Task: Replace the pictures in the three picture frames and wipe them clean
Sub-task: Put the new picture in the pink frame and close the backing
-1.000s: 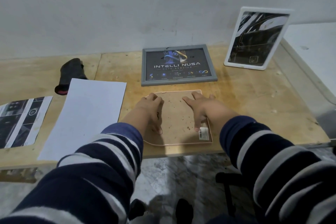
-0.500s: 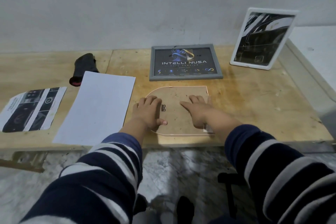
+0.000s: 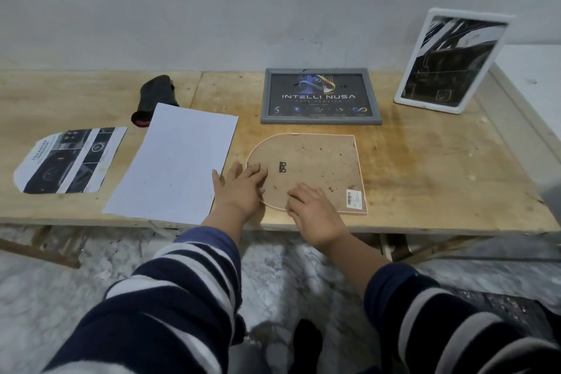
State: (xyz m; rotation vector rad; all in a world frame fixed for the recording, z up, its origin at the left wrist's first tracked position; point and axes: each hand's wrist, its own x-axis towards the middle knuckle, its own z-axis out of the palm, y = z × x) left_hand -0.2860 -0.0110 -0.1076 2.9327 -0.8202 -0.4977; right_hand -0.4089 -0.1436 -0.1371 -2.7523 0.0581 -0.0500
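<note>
Rough stained plywood table (image 3: 425,173); matt speckled fibreboard frame back (image 3: 318,161); smooth white paper sheet (image 3: 176,161).

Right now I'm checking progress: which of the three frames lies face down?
The arch-shaped frame under both hands: its brown backing faces up. The grey frame and white frame show pictures.
</note>
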